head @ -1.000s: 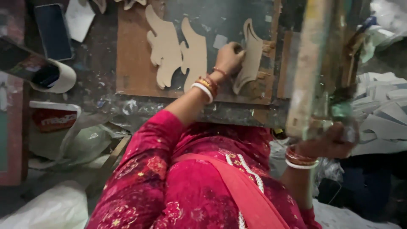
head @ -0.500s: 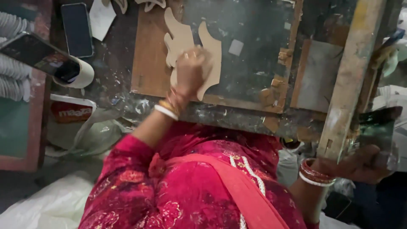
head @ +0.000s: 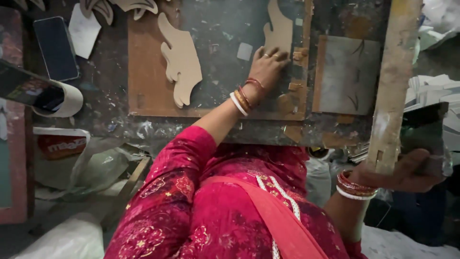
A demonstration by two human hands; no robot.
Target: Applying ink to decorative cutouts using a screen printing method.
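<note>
My left hand [head: 268,64] reaches over a dark stained plate [head: 220,52] set in a brown board [head: 143,72]. Its fingers press on the lower end of a tan, flame-shaped cut-out [head: 279,29] near the plate's right edge. A second tan cut-out [head: 182,60] lies apart on the plate's left side. At the right, my right hand [head: 407,172] grips the lower end of a paint-smeared wooden frame [head: 393,81], held raised and tilted over the table edge. Bangles are on both wrists.
A dark phone [head: 56,48] and a white paper scrap [head: 84,33] lie at the far left. Below them a tape roll [head: 69,100] holds another dark device [head: 24,88]. Crumpled plastic [head: 96,168] sits below the table; white sheets [head: 431,91] are stacked at the right.
My left hand moved from the cut-outs on the left across to the right, and one cut-out now lies under it by the plate's right edge. My right hand still holds the frame.
</note>
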